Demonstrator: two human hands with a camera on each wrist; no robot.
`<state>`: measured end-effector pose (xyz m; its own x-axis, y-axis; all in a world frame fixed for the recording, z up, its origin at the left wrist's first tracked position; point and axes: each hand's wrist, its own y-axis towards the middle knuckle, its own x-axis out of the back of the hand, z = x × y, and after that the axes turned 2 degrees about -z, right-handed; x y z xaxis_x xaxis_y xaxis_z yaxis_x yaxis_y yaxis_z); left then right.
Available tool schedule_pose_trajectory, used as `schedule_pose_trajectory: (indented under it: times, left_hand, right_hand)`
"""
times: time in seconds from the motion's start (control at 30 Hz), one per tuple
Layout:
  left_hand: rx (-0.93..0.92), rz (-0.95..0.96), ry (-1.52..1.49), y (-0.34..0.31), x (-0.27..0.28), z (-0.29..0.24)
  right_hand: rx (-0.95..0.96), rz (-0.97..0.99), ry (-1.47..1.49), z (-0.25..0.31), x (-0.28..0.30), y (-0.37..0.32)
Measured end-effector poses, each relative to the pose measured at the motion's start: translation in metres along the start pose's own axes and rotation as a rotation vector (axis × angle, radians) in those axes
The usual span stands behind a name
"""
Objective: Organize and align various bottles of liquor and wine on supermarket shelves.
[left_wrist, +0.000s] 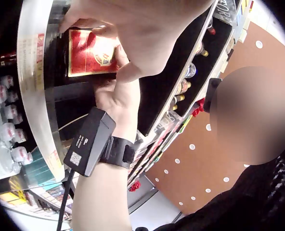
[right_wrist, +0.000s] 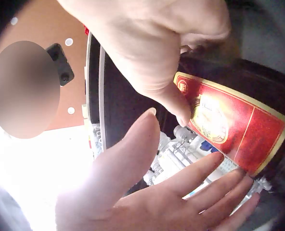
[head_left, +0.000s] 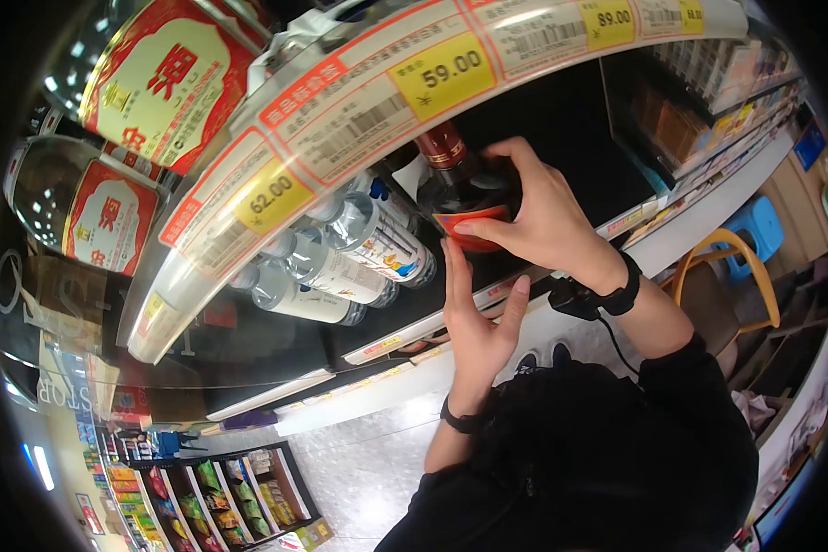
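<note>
A dark glass liquor bottle (head_left: 465, 191) with a red neck wrap and a red, gold-edged label stands on a black shelf under the price rail. My right hand (head_left: 550, 207) grips it from the side, thumb across the label (right_wrist: 239, 127) and the other fingers round behind the glass. Just below the bottle my left hand (head_left: 478, 327) is held up with straight fingers and the thumb spread apart. Its fingertips are right at the label's lower edge in the right wrist view. From the left wrist, that hand (left_wrist: 147, 33) covers part of the bottle.
Clear bottles (head_left: 340, 262) with white labels lie left of the dark bottle in the head view. A curved price rail (head_left: 368, 115) arches overhead. Large jars (head_left: 110, 207) stand behind it. A chair (head_left: 722, 267) and a blue stool (head_left: 754, 235) are at the right.
</note>
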<state>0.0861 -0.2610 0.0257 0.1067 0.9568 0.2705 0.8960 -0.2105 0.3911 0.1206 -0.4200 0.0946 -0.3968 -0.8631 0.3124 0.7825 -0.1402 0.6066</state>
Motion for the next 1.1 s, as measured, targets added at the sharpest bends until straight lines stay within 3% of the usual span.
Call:
schedule_pose_trajectory:
  times: [0.13, 0.23, 0.33, 0.47, 0.57, 0.73, 0.8, 0.83, 0.93, 1.0, 1.1]
  left_hand:
    - [-0.072, 0.088, 0.046, 0.015, -0.017, -0.003]
    - [-0.124, 0.125, -0.074, 0.034, -0.027, -0.003]
    - [-0.041, 0.179, -0.173, 0.05, -0.032, -0.006]
    - [0.097, 0.209, -0.199, 0.056, -0.037, 0.013]
    - [0.104, 0.147, -0.297, 0.057, -0.045, 0.006]
    - [0.172, 0.218, -0.229, 0.063, -0.043, 0.01]
    - [0.278, 0.118, 0.089, 0.06, -0.041, 0.007]
    - [0.302, 0.102, 0.093, 0.062, -0.038, 0.003]
    - [0.201, 0.063, -0.106, 0.063, -0.036, 0.009]
    - [0.112, 0.081, -0.062, 0.062, -0.034, 0.013]
    - [0.156, 0.11, -0.135, 0.06, -0.031, 0.003]
  right_hand:
    - [-0.092, 0.055, -0.09, 0.004, 0.034, -0.006]
    - [0.048, 0.191, -0.091, 0.004, 0.055, -0.005]
    - [-0.074, 0.217, -0.12, 0.003, 0.054, 0.001]
    - [-0.119, 0.17, -0.199, 0.001, 0.034, 0.012]
    - [-0.134, 0.13, -0.233, -0.012, 0.015, 0.03]
    - [-0.111, 0.153, -0.285, -0.032, -0.015, 0.068]
    - [-0.034, 0.124, -0.269, -0.043, -0.027, 0.082]
    - [-0.063, 0.161, -0.323, -0.041, -0.03, 0.088]
    - [0.093, 0.099, -0.303, -0.069, -0.052, 0.105]
    - [0.078, 0.142, -0.297, -0.079, -0.061, 0.113]
    - [0.132, 0.1, -0.3, -0.092, -0.075, 0.123]
